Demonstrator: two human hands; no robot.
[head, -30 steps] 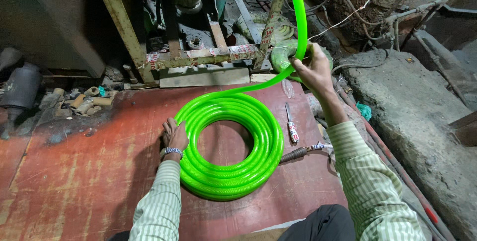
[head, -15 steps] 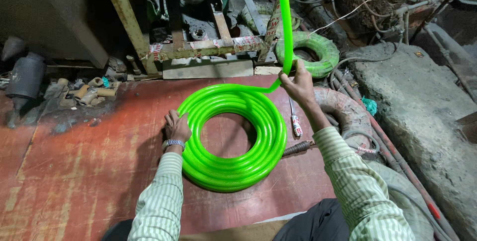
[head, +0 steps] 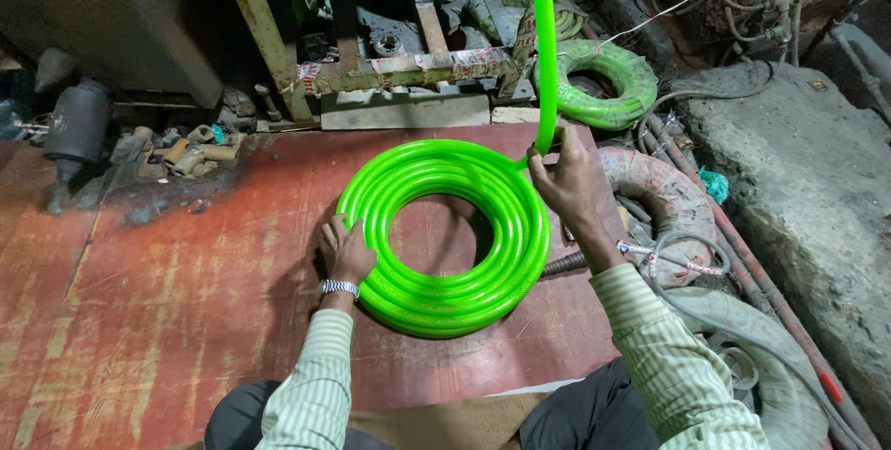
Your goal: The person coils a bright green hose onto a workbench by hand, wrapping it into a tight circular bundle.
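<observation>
Red-brown board [head: 167,302] is covering most of the floor, worn and scuffed. Grey concrete slab [head: 798,190] is sitting off to the right. Rusty metal frame [head: 408,70] is standing at the far edge of the board, dirty machine parts behind it.

Bright green hose coil [head: 445,237] is lying flat in the middle of the board, several loops stacked, open centre showing the board. Free run of the green hose [head: 545,42] is rising from the coil's far right side straight up out of view.

Second, duller green coil [head: 599,83] is lying past the board's far edge, near the frame, apart from the bright one. Wrapped pinkish hose roll [head: 664,204] is lying just right of the board, beside the right forearm.

Right hand [head: 568,181] is closing around the hose where it is leaving the coil, fingers curled, thumb up against the rising run. Left hand [head: 345,250] is lying mostly open and flat, palm down, fingers pressing on the coil's left outer edge; wristwatch [head: 340,288] is showing at the cuff. Both sleeves are striped pale green.

Small pile of short tube offcuts [head: 181,151] is sitting at the board's far left edge.
</observation>
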